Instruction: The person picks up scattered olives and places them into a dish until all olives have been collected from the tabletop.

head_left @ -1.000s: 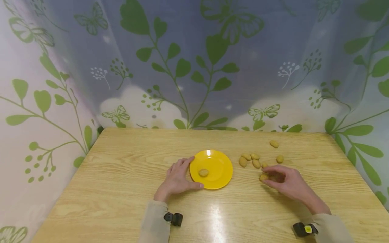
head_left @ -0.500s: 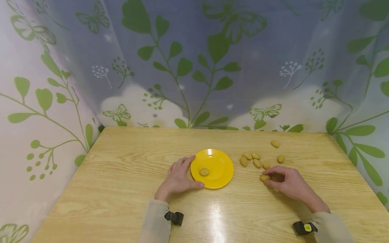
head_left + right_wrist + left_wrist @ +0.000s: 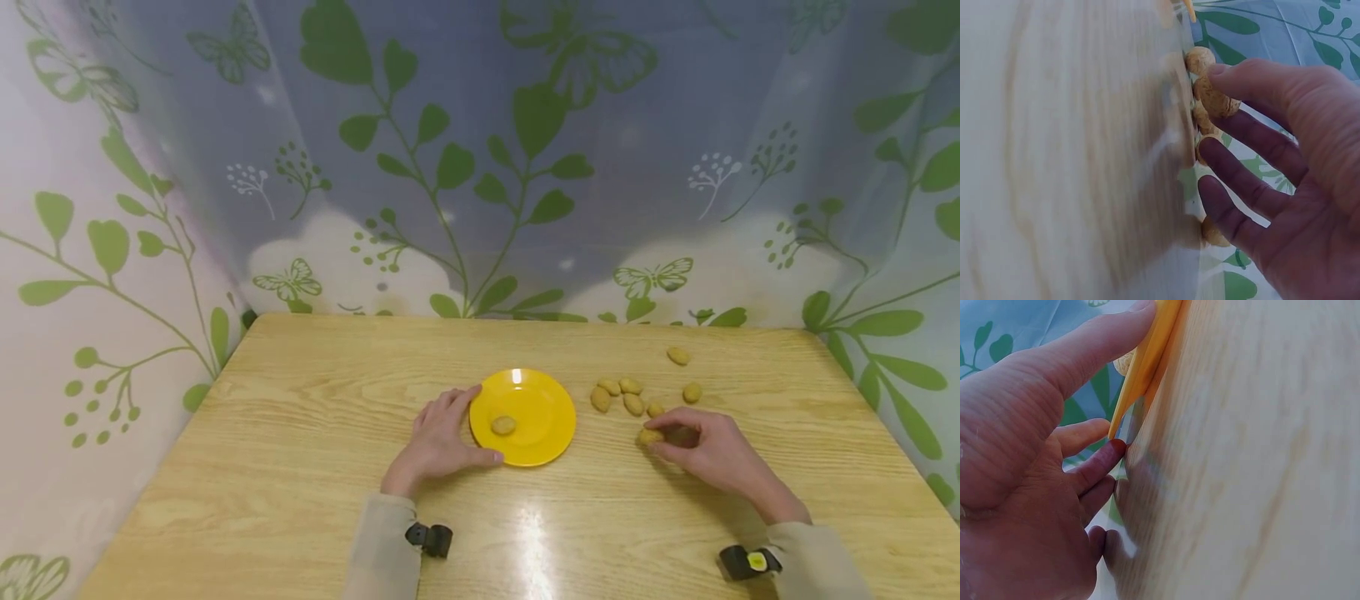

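A yellow plate (image 3: 551, 417) lies on the wooden table, with one walnut (image 3: 503, 425) on its left part. My left hand (image 3: 438, 437) holds the plate's left side, thumb on the near rim and forefinger at the far rim. In the left wrist view, the thumb lies against the plate edge (image 3: 1147, 353) and the fingertips touch its lower side. To the right, my right hand (image 3: 712, 450) pinches a walnut (image 3: 1219, 100) between thumb and forefinger. Its other fingers are spread, loosely bent. Whether this walnut still touches the table cannot be told.
Several loose walnuts (image 3: 633, 404) lie between the plate and my right hand. Farther back are a walnut (image 3: 678, 356) and another walnut (image 3: 692, 392). A patterned curtain (image 3: 480, 167) rises behind the table (image 3: 315, 400). Each wrist wears a dark strap (image 3: 431, 540).
My right thumb and forefinger have closed on the near walnut, which has shifted very slightly. The left hand and the plate stay where they were.
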Tool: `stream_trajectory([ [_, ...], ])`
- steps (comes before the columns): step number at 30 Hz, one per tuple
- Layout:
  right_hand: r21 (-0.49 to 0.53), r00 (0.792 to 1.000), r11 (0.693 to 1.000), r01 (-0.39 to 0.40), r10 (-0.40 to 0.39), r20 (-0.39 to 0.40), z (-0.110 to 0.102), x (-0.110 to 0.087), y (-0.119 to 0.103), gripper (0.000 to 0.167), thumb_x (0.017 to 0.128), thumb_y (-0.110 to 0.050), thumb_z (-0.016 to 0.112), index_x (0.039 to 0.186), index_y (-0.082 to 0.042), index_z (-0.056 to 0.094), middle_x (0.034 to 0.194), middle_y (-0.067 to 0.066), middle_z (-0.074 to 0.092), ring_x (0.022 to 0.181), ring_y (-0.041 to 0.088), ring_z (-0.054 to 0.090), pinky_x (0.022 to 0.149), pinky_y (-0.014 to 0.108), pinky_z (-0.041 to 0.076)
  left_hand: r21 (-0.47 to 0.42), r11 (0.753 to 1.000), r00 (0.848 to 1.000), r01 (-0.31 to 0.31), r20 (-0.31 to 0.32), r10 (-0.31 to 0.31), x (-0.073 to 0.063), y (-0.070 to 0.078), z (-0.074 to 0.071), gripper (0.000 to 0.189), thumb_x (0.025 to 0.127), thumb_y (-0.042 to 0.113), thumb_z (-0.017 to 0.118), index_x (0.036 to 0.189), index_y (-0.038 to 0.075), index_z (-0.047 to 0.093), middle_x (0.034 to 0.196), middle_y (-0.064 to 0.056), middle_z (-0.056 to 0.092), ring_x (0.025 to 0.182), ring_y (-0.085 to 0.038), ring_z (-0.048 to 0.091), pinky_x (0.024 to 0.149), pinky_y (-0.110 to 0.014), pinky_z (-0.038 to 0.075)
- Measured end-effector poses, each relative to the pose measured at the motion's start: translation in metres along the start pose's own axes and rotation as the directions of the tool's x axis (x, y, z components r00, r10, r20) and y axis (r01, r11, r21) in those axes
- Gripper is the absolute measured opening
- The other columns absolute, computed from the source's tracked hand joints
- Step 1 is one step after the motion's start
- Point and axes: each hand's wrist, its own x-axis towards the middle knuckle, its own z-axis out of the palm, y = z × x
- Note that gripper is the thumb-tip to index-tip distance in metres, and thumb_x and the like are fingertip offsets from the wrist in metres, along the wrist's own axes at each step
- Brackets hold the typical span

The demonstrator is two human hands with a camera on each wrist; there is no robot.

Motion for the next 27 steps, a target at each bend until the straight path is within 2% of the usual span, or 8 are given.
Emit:
stream_trajectory([
  [11, 0.035, 0.998, 0.998, 0.058, -0.057, -0.025, 0.007, 0.007, -0.013, 0.022, 0.087, -0.016, 0.081, 0.108, -0.021, 0.078, 0.105, -0.002, 0.077, 0.094, 0.002, 0.065, 0.074, 0.022, 0.059, -0.006, 1.0, 1.0, 0.008, 0.001, -0.008, 0.0, -0.001, 0.001, 0.105, 0.076, 0.049, 0.087, 0.161, 0.022, 0.032, 0.162, -0.014, 0.034, 0.149, -0.043, 0.028, 0.126, -0.064, 0.013],
  [16, 0.052, 0.996, 0.995, 0.083, -0.082, -0.025, 0.012, 0.012, -0.018, 0.021, 0.087, -0.015, 0.081, 0.108, -0.02, 0.078, 0.106, -0.001, 0.077, 0.095, 0.008, 0.068, 0.073, 0.022, 0.058, -0.007, 1.0, 1.0, 0.004, -0.005, -0.004, 0.0, -0.001, 0.0, 0.104, 0.076, 0.048, 0.087, 0.161, 0.021, 0.033, 0.162, -0.014, 0.034, 0.15, -0.043, 0.027, 0.126, -0.064, 0.012],
  [27, 0.064, 0.997, 0.996, 0.07, -0.07, 0.008, 0.024, 0.021, -0.032, 0.023, 0.086, -0.016, 0.082, 0.107, -0.024, 0.078, 0.107, -0.005, 0.076, 0.095, 0.011, 0.067, 0.076, 0.022, 0.058, -0.012, 1.0, 1.0, -0.001, -0.002, 0.001, 0.0, 0.0, 0.001, 0.103, 0.077, 0.047, 0.087, 0.161, 0.021, 0.033, 0.162, -0.015, 0.034, 0.15, -0.043, 0.026, 0.126, -0.065, 0.011],
])
